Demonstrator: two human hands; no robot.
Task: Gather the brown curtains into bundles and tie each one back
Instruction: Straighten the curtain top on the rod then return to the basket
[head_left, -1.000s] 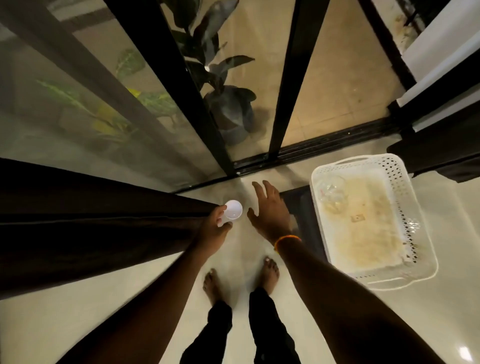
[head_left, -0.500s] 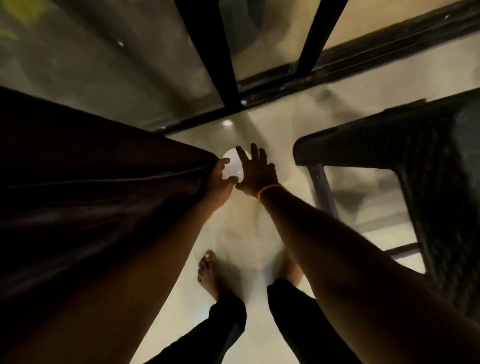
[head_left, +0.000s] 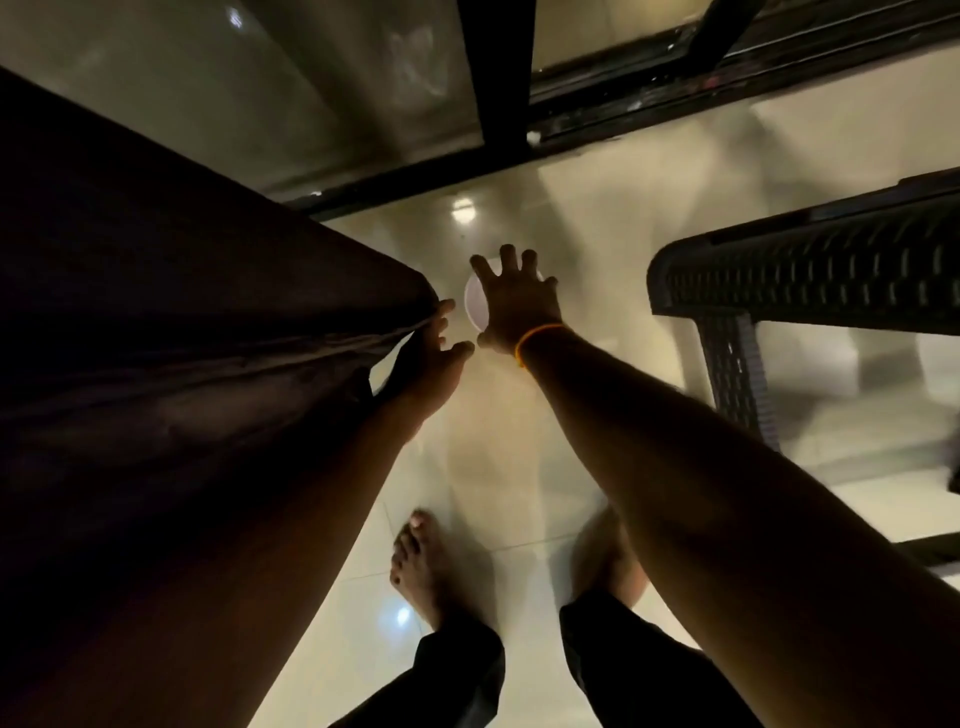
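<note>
Brown curtain (head_left: 182, 338), centre-left: my left hand (head_left: 428, 358) pinches its edge to hold the bundle; right hand (head_left: 514, 309), fingers spread wide, covers a white disc (head_left: 474, 306).

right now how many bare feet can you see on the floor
2: the left foot on the tile between the two arms, and the right foot beside it, mostly hidden behind the right forearm.
</note>
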